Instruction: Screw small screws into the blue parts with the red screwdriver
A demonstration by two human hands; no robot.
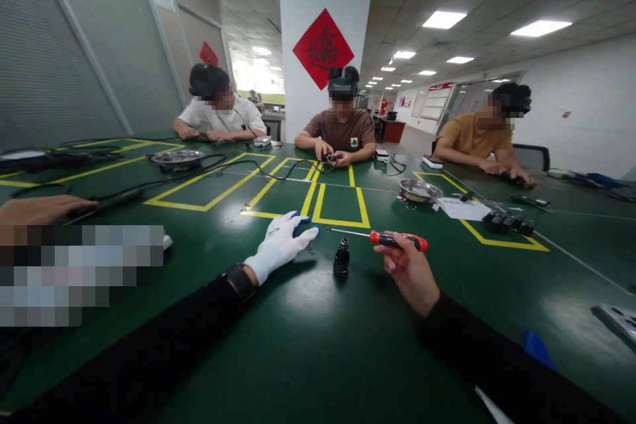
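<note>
My left hand [281, 240], in a white glove with blue fingertips, reaches over the green table with its fingers stretched out and apart. A few tiny dark pieces [311, 252], too small to name, lie beside its fingers. In my bare right hand [408, 271] is a screwdriver [401, 240] with a red and black handle, held level, its thin shaft pointing left towards the glove. Between my hands a black, bottle-shaped part [341, 258] with a narrow neck stands upright on the table, just below the screwdriver shaft and touched by neither hand.
Yellow tape [342, 224] marks rectangles on the green table [318, 358]. Metal bowls [420, 190] [177, 158], a paper sheet [462, 208] and several black parts [509, 220] lie further off. Three people sit across the table; another person's hand [44, 210] is at left, near black cables.
</note>
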